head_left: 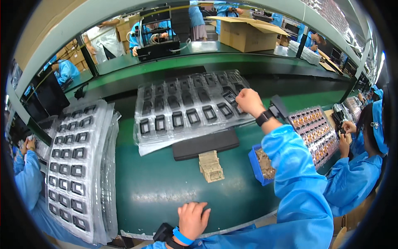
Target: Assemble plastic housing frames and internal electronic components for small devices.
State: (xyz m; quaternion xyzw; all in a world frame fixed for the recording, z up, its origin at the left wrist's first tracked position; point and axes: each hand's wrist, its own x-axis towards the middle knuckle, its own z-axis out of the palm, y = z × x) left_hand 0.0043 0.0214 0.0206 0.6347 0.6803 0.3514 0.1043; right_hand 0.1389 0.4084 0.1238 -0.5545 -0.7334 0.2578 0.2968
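Note:
My right hand (249, 102) reaches over the right end of a clear plastic tray (143, 139) that holds rows of small black rectangular frames (177, 119). Its fingers are closed in a pinch beside a tilted black frame (229, 97); whatever lies between the fingertips is hidden. At the near edge of the green table, my left hand (192, 220) rests with its fingers loosely bent and the thumb apart, holding nothing. Between my hands and the tray sit a long black case (206, 144) and a tan block-shaped stack (210, 166) of thin pieces.
A blue bin (259, 166) of small tan pieces stands by my right forearm. Stacked trays of black frames (108, 174) rise at the left. A tray of orange-and-dark parts (313, 130) lies at the right, near a co-worker (356, 153). Beyond the tray runs a dark belt (282, 85).

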